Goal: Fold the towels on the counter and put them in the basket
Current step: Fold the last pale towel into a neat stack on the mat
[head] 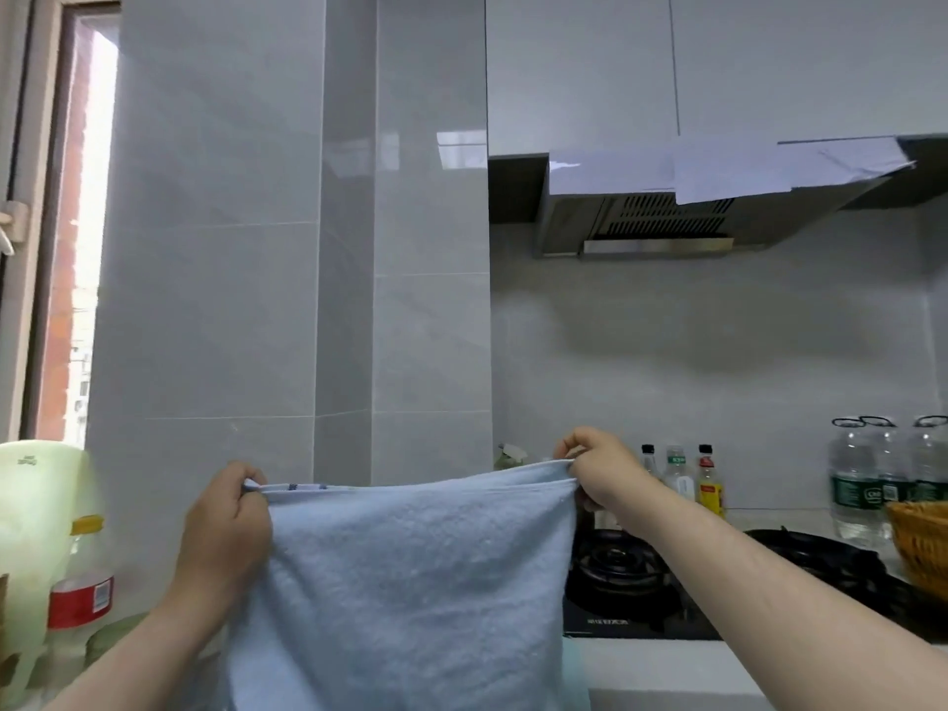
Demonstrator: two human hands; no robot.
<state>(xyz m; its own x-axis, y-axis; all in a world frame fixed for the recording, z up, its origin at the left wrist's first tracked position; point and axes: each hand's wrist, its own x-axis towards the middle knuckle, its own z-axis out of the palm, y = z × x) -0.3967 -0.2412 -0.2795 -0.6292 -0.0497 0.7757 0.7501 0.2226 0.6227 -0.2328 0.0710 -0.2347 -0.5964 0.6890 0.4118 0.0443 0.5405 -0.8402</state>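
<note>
A light blue towel (410,582) hangs in the air in front of me, doubled over, its top edge stretched level between both hands. My left hand (225,526) pinches the top left corner. My right hand (600,469) pinches the top right corner, a little higher. The towel's lower part runs out of the bottom of the view and hides the counter behind it. A woven wicker basket (921,541) shows partly at the right edge, on the counter beyond the stove.
A black gas stove (631,582) sits right of the towel on the white counter (667,669). Sauce bottles (710,479) and water bottles (854,479) line the back wall. Plastic bottles (77,597) stand at left. A range hood (656,218) hangs overhead.
</note>
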